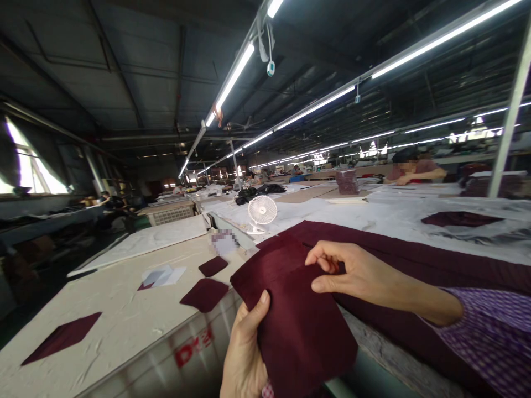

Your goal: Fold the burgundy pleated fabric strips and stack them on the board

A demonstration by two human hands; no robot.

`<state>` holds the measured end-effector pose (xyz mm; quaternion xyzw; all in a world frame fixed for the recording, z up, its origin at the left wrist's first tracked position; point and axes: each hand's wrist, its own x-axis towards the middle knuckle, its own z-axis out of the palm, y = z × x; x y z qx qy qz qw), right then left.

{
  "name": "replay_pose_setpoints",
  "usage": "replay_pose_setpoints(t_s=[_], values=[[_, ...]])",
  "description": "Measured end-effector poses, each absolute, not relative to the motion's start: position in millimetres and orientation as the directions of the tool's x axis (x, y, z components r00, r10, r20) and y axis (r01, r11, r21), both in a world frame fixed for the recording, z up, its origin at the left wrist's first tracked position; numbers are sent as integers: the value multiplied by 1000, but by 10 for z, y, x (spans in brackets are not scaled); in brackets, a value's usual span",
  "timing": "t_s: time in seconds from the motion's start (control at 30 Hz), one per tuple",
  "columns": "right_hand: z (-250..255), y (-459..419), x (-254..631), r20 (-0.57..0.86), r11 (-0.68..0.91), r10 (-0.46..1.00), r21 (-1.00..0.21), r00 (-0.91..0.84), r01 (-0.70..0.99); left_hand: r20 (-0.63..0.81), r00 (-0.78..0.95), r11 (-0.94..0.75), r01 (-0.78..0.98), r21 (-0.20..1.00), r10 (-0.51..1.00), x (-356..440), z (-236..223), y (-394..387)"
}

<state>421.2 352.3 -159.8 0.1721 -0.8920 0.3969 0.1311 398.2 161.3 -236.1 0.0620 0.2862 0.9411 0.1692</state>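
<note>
I hold a maroon fabric piece up in front of me. My left hand grips its lower left edge, thumb on top of the cloth. My right hand, in a purple checked sleeve, pinches the cloth near its upper right part with curled fingers. Behind it a long maroon cloth lies spread along the cutting table.
Small maroon cut pieces and paper slips lie on the cream table at left. A small white fan stands further back. A stack of pieces and a seated person are at a far table.
</note>
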Motion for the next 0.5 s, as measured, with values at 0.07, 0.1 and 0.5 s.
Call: replay_pose_setpoints(t_s=[0.07,0.1,0.5], values=[[-1600,3522,4217,377,691,-213,-594,-901,-412,20,-938,-780,-276,562,347,3965,-2369,1626],[-1605,3519,4220,400,724,-231,-538,-887,-431,14,-940,-781,-275,561,341,3958,-2369,1637],[-1756,3362,4185,414,767,-163,-518,-896,-379,11,-950,-810,-261,524,313,3962,-2376,1745]])
